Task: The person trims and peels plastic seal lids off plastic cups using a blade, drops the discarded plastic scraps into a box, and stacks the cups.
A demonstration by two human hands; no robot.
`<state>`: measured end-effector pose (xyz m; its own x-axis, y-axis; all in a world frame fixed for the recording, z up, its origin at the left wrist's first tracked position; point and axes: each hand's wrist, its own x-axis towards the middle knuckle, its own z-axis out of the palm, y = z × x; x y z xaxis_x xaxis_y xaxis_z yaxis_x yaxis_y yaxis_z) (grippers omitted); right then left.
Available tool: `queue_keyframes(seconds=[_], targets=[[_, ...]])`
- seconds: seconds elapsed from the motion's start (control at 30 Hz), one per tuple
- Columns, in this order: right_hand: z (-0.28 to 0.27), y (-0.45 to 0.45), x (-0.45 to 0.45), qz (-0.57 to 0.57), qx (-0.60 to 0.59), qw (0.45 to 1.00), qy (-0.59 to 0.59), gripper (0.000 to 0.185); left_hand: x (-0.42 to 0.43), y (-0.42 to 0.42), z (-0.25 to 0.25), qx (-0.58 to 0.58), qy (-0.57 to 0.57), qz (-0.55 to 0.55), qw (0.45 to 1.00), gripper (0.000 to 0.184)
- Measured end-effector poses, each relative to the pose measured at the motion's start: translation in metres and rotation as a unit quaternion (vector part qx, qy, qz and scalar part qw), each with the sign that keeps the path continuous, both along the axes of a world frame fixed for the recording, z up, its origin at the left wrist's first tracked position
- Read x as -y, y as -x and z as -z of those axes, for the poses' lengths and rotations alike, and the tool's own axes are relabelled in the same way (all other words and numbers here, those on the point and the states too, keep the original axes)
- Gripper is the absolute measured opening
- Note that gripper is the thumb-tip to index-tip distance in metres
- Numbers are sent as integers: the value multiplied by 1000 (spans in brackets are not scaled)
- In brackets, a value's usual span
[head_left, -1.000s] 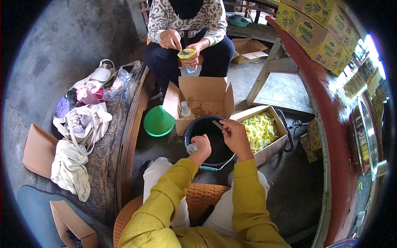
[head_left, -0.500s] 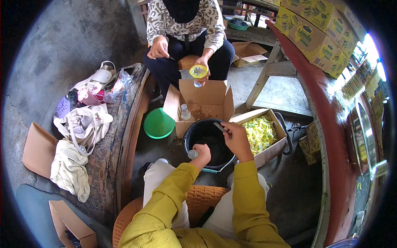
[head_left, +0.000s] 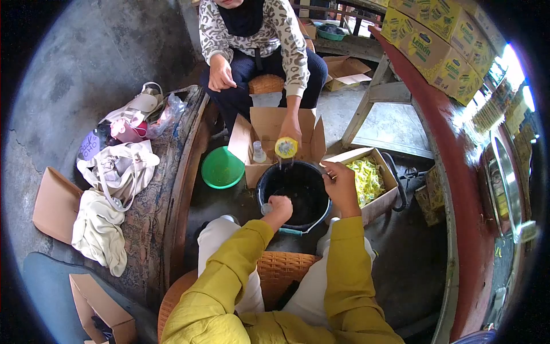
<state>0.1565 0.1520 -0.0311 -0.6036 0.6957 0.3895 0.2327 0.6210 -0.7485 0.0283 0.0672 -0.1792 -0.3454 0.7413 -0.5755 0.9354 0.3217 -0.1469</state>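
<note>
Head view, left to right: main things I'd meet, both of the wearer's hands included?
Cream cloth → green basin → small clear container → left hand → right hand → stacked Lemon cartons. Bucket left out: it overlaps the left hand.

A patterned bench [head_left: 150, 235] bears a white handbag [head_left: 123, 166], a cream cloth [head_left: 100, 229] and a clear plastic bag [head_left: 169, 116], below a grey wall [head_left: 114, 51]. At the lower left sits 1 open cardboard box [head_left: 106, 307]. Along the right, yellow "Lemon" cartons [head_left: 435, 50] rest on a red counter [head_left: 479, 241], beside a pale wooden frame [head_left: 368, 112]. Farther back, 1 open carton [head_left: 345, 70] lies on the floor, with 1 teal basin [head_left: 330, 35] beyond.
</note>
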Motion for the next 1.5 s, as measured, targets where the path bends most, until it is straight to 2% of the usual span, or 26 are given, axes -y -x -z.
queue_keyframes(seconds=[0.1,0.2,0.23,0.33,0.4,0.43,0.47,0.53,0.63,0.73,0.77,0.87,0.97,1.07,1.17,1.27,1.3,1.5], targets=[[0,-1,-1,7,-18,1000,1,34,2,5,-1,22,24,-111,993,22],[6,-3,-5,13,-26,1000,10,36,20,19,-6,129,-146,-130,972,31],[7,-4,-6,13,-30,999,17,36,22,26,-11,193,-167,-127,958,45],[10,-5,-9,12,-56,998,12,37,27,36,-42,147,-176,-64,971,61],[7,-6,-6,22,-48,998,30,38,36,48,-66,288,-231,-150,917,68],[10,-6,-6,18,-49,998,33,38,39,56,-70,345,-267,-157,886,70],[12,-4,-5,22,-42,997,56,38,43,60,-73,359,-309,-194,859,71],[21,3,-5,1,-55,998,45,37,52,63,-86,394,-383,-190,813,61],[23,12,4,-21,-27,995,91,37,63,62,-110,557,-395,-280,675,51],[22,23,13,-44,-55,995,74,37,66,76,-95,654,-348,-354,571,46],[20,24,17,-45,-54,995,66,36,69,77,-90,653,-331,-350,584,51],[17,30,22,-35,-43,998,38,34,58,79,-85,600,-388,-280,642,49],[18,37,22,-34,-54,998,-1,30,57,60,-124,496,-472,-208,699,55],[7,36,25,-17,-49,998,-32,25,44,72,-109,596,-456,-173,638,64],[0,31,24,-19,-45,995,-86,21,50,73,-118,493,-467,-143,720,64],[1,30,25,-19,-61,990,-127,18,53,74,-109,449,-519,-94,721,59],[1,29,26,-27,-55,989,-137,17,53,70,-111,471,-561,-73,677,52],[-7,33,31,-54,-61,969,-235,17,61,63,-140,420,-538,-16,731,43]])
